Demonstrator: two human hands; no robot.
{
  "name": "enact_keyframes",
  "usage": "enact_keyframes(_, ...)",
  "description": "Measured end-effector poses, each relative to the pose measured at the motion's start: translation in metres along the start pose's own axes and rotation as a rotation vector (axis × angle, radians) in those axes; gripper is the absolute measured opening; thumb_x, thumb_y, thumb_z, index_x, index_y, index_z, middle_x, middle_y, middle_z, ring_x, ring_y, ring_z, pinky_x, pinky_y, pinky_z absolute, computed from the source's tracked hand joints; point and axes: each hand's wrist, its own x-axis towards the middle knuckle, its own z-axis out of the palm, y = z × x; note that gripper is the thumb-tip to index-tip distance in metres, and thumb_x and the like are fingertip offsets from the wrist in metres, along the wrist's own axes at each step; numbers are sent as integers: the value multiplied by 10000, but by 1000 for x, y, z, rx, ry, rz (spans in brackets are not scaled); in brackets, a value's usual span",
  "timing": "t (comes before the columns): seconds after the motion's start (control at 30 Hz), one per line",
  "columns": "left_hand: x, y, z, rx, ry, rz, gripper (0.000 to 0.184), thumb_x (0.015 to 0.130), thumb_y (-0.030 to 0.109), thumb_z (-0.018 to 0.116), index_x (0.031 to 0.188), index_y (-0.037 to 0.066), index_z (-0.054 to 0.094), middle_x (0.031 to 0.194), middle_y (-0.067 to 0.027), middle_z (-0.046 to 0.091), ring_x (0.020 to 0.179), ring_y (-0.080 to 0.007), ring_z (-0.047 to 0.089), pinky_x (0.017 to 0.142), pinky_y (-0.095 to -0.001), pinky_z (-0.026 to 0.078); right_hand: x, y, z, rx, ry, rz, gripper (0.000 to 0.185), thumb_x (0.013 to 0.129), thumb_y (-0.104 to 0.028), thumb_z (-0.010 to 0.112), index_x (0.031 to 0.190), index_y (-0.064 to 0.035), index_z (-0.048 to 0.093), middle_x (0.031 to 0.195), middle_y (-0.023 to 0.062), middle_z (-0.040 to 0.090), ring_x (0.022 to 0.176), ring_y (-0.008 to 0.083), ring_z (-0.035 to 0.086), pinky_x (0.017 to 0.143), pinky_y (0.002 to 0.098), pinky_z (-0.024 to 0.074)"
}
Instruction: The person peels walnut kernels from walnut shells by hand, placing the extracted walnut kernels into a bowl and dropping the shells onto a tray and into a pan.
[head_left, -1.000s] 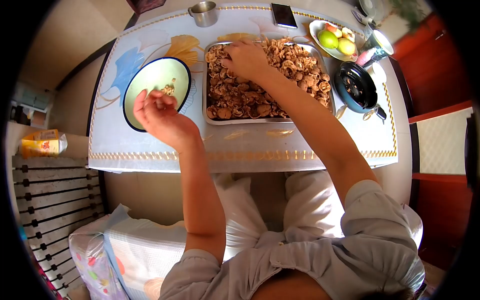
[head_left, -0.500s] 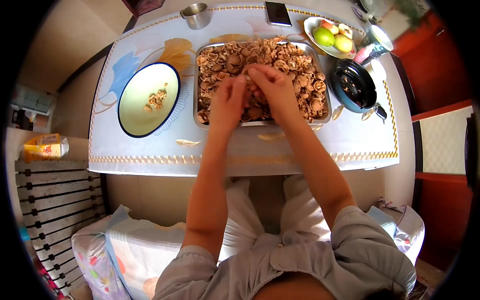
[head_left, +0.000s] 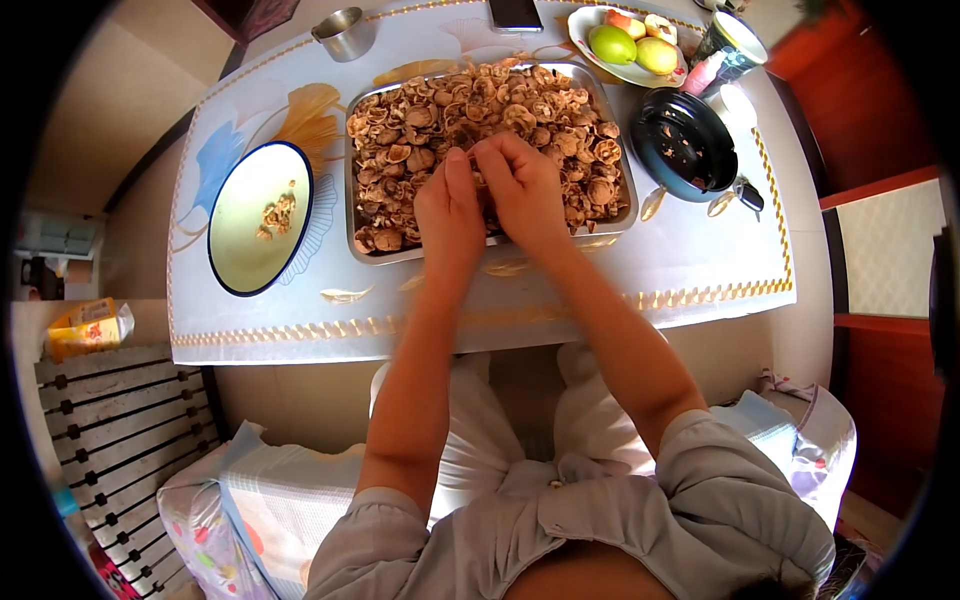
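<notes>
A metal tray (head_left: 352,215) heaped with walnuts and walnut shells (head_left: 400,130) lies in front of me on the table. Over its near half, my left hand (head_left: 452,208) and my right hand (head_left: 520,185) meet with their thumbs and fingertips pressed together. Both hands are closed; whatever sits between the fingertips is hidden by them. To the left stands a pale enamel bowl (head_left: 240,220) with a dark blue rim, holding a small pile of walnut kernels (head_left: 278,215).
A metal cup (head_left: 345,38) and a phone (head_left: 515,14) lie at the far edge. Farther right are a fruit plate (head_left: 628,72), a patterned cup (head_left: 728,50), a pink bottle (head_left: 703,74) and a black bowl (head_left: 655,135) with shell bits. A sofa (head_left: 290,490) is behind me.
The view has shifted and tilted, so the table things appear farther left. My hands stay together over the tray, the right fingers now curled closer against the left.
</notes>
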Motion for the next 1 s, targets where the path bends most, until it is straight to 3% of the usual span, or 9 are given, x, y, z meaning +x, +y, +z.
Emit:
enact_keyframes(0.07,-8,6,6,84,106,186,373,951,245,393,762,-23,570,504,-51,431,473,-118,400,449,-293,335,-2,0,1,21,25,-3,151,889,-130,535,833,-4,599,615,-28,526,553,33,457,475,195,370)
enact_keyframes(0.17,-3,-5,2,155,39,200,372,945,260,398,774,-23,570,503,-68,434,466,-133,417,460,-304,348,-2,3,1,49,25,71,148,886,-127,538,838,-4,602,630,-24,546,566,40,482,485,191,384)
enact_keyframes(0.4,2,23,-15,-69,-226,-385,448,945,380,374,670,63,530,500,8,457,380,-80,417,341,-215,281,5,-9,-13,87,-131,168,153,888,-133,535,848,-4,607,679,-10,578,591,42,498,508,196,409)
enact_keyframes(0.5,1,24,-14,-47,-266,-354,453,941,347,387,656,25,530,489,-22,458,393,-104,413,369,-257,304,7,1,-12,45,-96,62,161,892,-135,522,867,-7,615,694,0,585,580,40,495,502,197,409)
enact_keyframes(0.63,1,-12,-1,148,-23,28,447,931,290,410,633,-26,515,483,-64,457,421,-141,410,420,-313,331,6,5,-6,18,-31,-57,187,903,-139,489,889,-10,624,677,3,572,555,37,479,486,190,392)
enact_keyframes(0.83,4,2,-5,190,-35,26,434,934,268,414,646,-35,529,485,-65,471,440,-142,436,443,-309,357,15,-16,-32,170,-225,349,253,910,-241,502,914,-25,633,665,-2,567,564,61,526,492,207,400)
enact_keyframes(0.9,13,2,-13,198,-22,-39,432,940,277,412,657,-25,541,484,-51,475,442,-127,450,441,-289,367,43,-7,-59,-16,-76,296,293,903,-308,504,970,-57,640,711,41,622,598,149,604,532,260,456)
enact_keyframes(0.97,14,11,-16,176,-56,-145,413,943,288,413,701,-13,558,489,-36,479,447,-109,468,435,-267,373,78,29,-91,-839,7,-67,296,860,-345,545,1039,-130,639,856,101,658,749,259,641,675,365,511)
enact_keyframes(1.0,14,14,-16,164,-75,-199,405,945,294,414,722,-8,566,492,-29,481,449,-100,476,432,-256,377,82,29,-95,-912,-35,-32,291,854,-352,549,1034,-143,645,889,103,656,798,273,632,707,373,505)
